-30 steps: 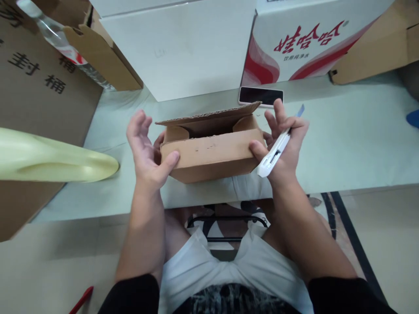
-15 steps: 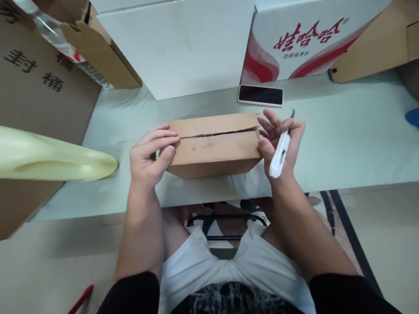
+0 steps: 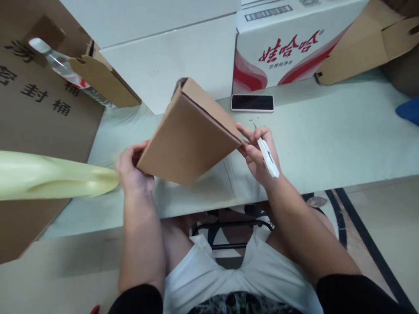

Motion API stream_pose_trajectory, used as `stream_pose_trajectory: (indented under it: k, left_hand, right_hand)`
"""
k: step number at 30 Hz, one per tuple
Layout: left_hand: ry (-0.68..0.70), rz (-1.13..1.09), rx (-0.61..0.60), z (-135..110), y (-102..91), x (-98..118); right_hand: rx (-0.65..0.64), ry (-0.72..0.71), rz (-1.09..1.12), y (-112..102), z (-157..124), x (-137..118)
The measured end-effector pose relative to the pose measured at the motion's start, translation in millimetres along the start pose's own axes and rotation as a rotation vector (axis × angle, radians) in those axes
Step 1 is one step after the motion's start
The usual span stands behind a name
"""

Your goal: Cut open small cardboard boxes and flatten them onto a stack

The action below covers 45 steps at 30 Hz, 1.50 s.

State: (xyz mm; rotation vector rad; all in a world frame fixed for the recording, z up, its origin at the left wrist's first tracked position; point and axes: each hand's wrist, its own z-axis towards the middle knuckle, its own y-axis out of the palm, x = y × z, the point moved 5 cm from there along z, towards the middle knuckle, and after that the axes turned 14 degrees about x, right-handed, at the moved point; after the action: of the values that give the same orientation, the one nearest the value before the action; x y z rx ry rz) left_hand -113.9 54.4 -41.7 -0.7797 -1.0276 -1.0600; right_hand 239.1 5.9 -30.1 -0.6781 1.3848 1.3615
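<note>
A small brown cardboard box is lifted off the pale table and tilted, its closed flaps facing right. My left hand grips its lower left corner, fingers wrapped behind it. My right hand pinches the box's right corner while also holding a white utility knife along the palm, its tip pointing away from me.
A black phone lies behind the box. A red-and-white printed carton, a white box and brown cartons line the back and left. A pale yellow curved object juts in from the left. A plastic bottle lies back left.
The box's flaps were folded shut, then both hands lifted it off the table and tipped it up on edge. The camera view shifted slightly.
</note>
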Motion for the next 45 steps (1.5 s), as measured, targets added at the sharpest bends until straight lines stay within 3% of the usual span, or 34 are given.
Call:
stream_pose_trajectory:
  k: [4, 7, 10, 14, 16, 17, 20, 22, 24, 26, 28, 33, 35, 37, 40, 45]
  left_hand:
    - [-0.25, -0.028, -0.091, -21, 29.2, 2]
    - [-0.569, 0.001, -0.197, -49, 60.2, 5]
    - [-0.66, 0.01, -0.302, -66, 78.7, 14]
    - [-0.719, 0.118, -0.639, -79, 86.7, 15]
    - [-0.625, 0.195, -0.674, -75, 84.8, 12]
    - [-0.54, 0.231, -0.614, -70, 83.0, 13]
    - [-0.194, 0.284, -0.254, -54, 75.7, 29]
    - [0.077, 0.252, -0.133, -54, 78.0, 52]
    - [0.333, 0.227, -0.23, -63, 89.8, 76]
    - [0.489, 0.251, -0.371, -74, 100.9, 90]
    - [0.531, 0.295, -0.434, -79, 105.5, 93]
    - [0.467, 0.323, -0.425, -78, 101.3, 84]
    - [0.447, 0.309, -0.418, -78, 100.1, 82]
    - [0.436, 0.298, -0.414, -79, 100.4, 82]
    - [0.422, 0.291, -0.397, -82, 102.5, 84]
    - [0.416, 0.262, -0.356, -88, 109.4, 86]
  right_hand:
    - [-0.032, -0.227, -0.145, 6, -3, -18]
    - [-0.011, -0.266, -0.244, 8, -6, -29]
    - [-0.007, -0.262, -0.218, 7, -9, -35]
    - [-0.039, -0.262, -0.174, 3, -10, -38]
    - [-0.099, -0.239, -0.204, 3, -9, -38]
    - [-0.144, -0.225, -0.233, 4, -10, -38]
    - [-0.288, -0.208, -0.337, 9, -11, -38]
    - [-0.352, -0.226, -0.389, 14, -12, -38]
    - [-0.385, -0.241, -0.411, 17, -13, -38]
    - [-0.396, -0.238, -0.423, 19, -13, -37]
    - [-0.396, -0.226, -0.437, 20, -12, -36]
    - [-0.382, -0.256, -0.441, 24, -13, -37]
    - [-0.28, -0.299, -0.409, 23, -15, -43]
    - [-0.087, -0.33, -0.356, 18, -18, -53]
    - [0.107, -0.291, -0.268, 12, -25, -70]
    - [-0.043, -0.136, -0.233, 24, -40, -94]
